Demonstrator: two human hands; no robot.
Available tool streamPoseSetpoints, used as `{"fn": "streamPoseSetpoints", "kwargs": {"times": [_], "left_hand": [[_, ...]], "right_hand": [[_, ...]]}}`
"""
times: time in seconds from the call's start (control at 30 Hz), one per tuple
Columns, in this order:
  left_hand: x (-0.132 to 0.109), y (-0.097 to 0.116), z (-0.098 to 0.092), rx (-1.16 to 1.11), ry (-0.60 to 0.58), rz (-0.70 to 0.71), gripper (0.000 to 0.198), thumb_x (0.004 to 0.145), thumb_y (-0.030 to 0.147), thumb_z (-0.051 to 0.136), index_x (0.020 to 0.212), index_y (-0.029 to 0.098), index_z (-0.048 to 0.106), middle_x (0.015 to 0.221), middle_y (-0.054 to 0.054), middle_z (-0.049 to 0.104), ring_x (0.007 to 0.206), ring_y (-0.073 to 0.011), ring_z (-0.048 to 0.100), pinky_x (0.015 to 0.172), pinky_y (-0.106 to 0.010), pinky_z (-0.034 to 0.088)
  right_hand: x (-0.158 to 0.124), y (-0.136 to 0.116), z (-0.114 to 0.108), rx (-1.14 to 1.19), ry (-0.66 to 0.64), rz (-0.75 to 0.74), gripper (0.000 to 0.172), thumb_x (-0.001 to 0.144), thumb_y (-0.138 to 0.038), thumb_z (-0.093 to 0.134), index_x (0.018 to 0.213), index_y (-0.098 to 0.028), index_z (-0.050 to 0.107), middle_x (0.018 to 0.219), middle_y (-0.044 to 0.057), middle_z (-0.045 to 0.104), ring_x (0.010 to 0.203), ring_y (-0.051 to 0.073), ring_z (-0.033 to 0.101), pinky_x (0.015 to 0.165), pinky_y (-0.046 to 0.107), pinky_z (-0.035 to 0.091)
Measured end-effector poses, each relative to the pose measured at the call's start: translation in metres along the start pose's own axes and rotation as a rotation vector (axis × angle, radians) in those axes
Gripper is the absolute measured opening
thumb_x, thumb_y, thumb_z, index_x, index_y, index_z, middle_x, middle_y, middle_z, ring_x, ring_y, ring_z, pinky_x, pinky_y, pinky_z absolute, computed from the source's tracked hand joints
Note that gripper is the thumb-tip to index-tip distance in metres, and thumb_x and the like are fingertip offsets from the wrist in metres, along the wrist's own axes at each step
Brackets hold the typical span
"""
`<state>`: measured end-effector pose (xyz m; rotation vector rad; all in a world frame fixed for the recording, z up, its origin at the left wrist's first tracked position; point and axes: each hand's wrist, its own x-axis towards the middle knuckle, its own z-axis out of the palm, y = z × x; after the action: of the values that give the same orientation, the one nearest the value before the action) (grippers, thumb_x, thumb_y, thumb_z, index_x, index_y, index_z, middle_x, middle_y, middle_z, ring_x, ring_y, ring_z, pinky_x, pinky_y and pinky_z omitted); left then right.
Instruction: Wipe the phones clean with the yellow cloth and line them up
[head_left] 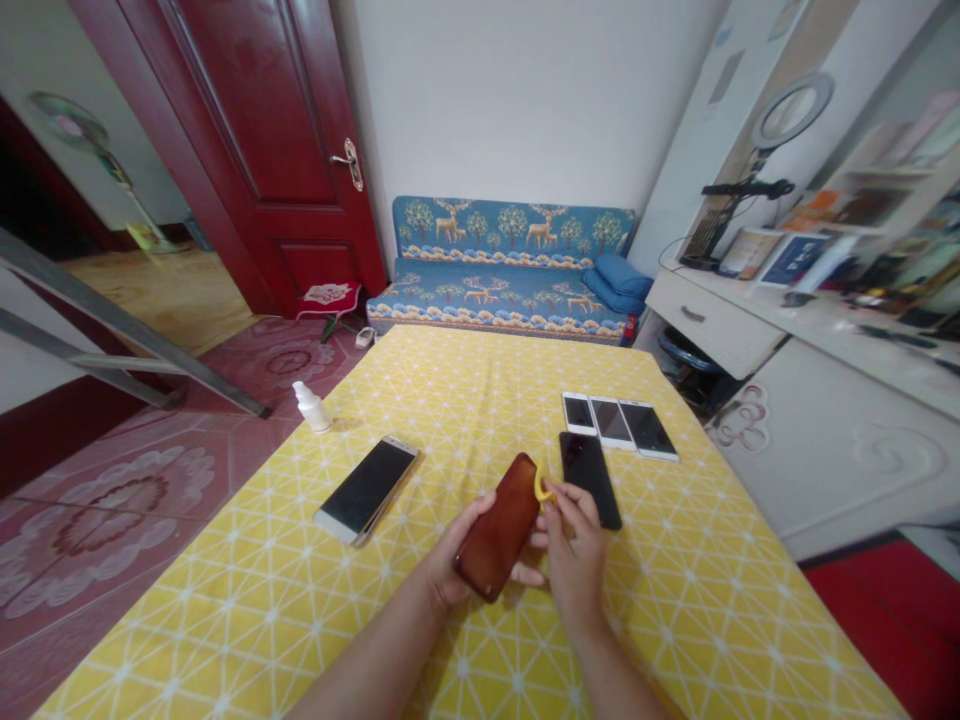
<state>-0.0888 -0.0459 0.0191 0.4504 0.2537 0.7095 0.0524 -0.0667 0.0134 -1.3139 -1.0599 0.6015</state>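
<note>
Brown phone case [497, 527], clamped in left grip [452, 553], right grip [574, 540] pinched on its yellow ring [541, 487]

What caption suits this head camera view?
Left hand holds a brown phone case while the right hand pinches its yellow ring, above a yellow tablecloth.

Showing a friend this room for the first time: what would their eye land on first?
The yellow patterned cloth fills the middle, and on it the left hand holds a reddish-brown phone case while the right hand pinches its yellow ring. Beyond the cloth sits a blue sofa printed with deer, a dark red door to its left.
</note>
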Motion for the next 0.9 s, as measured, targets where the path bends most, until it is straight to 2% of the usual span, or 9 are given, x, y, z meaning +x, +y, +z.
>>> {"fn": "streamPoseSetpoints", "kwargs": {"times": [0.1,0.2,0.27,0.37,0.5,0.6,0.7,0.8,0.9], "left_hand": [[0.001,-0.002,0.000,0.073,0.070,0.019,0.046,0.093,0.041,0.040,0.121,0.010,0.058,0.102,-0.017,0.070,0.083,-0.0245,0.067,0.060,-0.033,0.052],[0.000,-0.003,0.000,0.123,0.131,-0.031,0.044,0.090,0.044,0.046,0.109,0.009,0.064,0.085,-0.014,0.071,0.061,-0.0175,0.064,0.050,-0.026,0.047],[0.001,-0.004,0.000,0.112,0.139,-0.087,0.044,0.087,0.047,0.050,0.102,0.009,0.066,0.077,-0.011,0.069,0.054,-0.0137,0.060,0.047,-0.022,0.043],[0.001,-0.008,0.002,0.107,0.160,-0.129,0.042,0.084,0.049,0.054,0.094,0.011,0.067,0.072,-0.008,0.067,0.050,-0.0120,0.058,0.047,-0.022,0.041],[0.002,-0.010,0.004,0.101,0.288,-0.063,0.032,0.082,0.045,0.059,0.084,0.015,0.067,0.072,-0.005,0.067,0.063,-0.0146,0.063,0.061,-0.025,0.049],[0.001,-0.005,0.005,0.102,0.339,0.017,0.036,0.083,0.047,0.056,0.088,0.014,0.069,0.087,-0.009,0.070,0.086,-0.0193,0.066,0.080,-0.028,0.050],[-0.001,0.001,0.007,0.112,0.287,0.022,0.054,0.085,0.057,0.046,0.105,0.013,0.068,0.114,-0.013,0.067,0.115,-0.0263,0.057,0.094,-0.031,0.045],[-0.004,0.005,0.009,0.126,0.244,0.098,0.061,0.083,0.065,0.038,0.112,0.019,0.067,0.128,-0.011,0.060,0.130,-0.0269,0.045,0.100,-0.032,0.042],[-0.007,0.009,0.007,0.104,0.177,0.166,0.069,0.081,0.069,0.035,0.119,0.018,0.063,0.135,-0.011,0.055,0.135,-0.0282,0.038,0.105,-0.037,0.038]], "right_hand": [[-0.001,0.002,0.002,0.003,-0.052,-0.054,0.033,0.089,-0.036,0.052,0.113,-0.019,0.067,0.107,0.010,0.057,0.076,0.015,0.060,0.055,0.025,0.054],[-0.003,0.002,0.002,-0.022,-0.046,-0.155,0.032,0.090,-0.032,0.052,0.116,-0.019,0.066,0.106,0.010,0.058,0.086,0.018,0.061,0.061,0.027,0.054],[-0.003,-0.001,0.002,-0.052,-0.049,-0.199,0.032,0.092,-0.029,0.050,0.119,-0.020,0.064,0.105,0.010,0.058,0.086,0.018,0.061,0.063,0.027,0.054],[-0.004,-0.003,0.000,-0.088,-0.121,-0.269,0.034,0.093,-0.025,0.047,0.124,-0.023,0.062,0.103,0.008,0.058,0.083,0.016,0.061,0.066,0.028,0.054],[-0.007,-0.003,0.003,-0.113,-0.272,-0.426,0.035,0.093,-0.017,0.047,0.123,-0.027,0.062,0.100,0.006,0.060,0.094,0.018,0.060,0.081,0.031,0.051],[-0.015,-0.005,0.009,-0.097,-0.368,-0.452,0.040,0.092,-0.014,0.047,0.128,-0.027,0.057,0.104,0.006,0.061,0.096,0.018,0.060,0.082,0.031,0.051],[-0.026,-0.011,0.013,-0.076,-0.511,-0.482,0.040,0.091,-0.013,0.048,0.128,-0.026,0.056,0.102,0.006,0.061,0.092,0.017,0.060,0.078,0.030,0.052],[-0.034,-0.020,0.012,-0.106,-0.679,-0.536,0.039,0.090,-0.011,0.047,0.125,-0.024,0.058,0.096,0.006,0.062,0.089,0.018,0.059,0.077,0.031,0.052],[-0.035,-0.022,0.010,-0.188,-0.697,-0.602,0.038,0.087,-0.008,0.046,0.118,-0.023,0.062,0.091,0.006,0.062,0.086,0.019,0.058,0.076,0.035,0.050]]}}
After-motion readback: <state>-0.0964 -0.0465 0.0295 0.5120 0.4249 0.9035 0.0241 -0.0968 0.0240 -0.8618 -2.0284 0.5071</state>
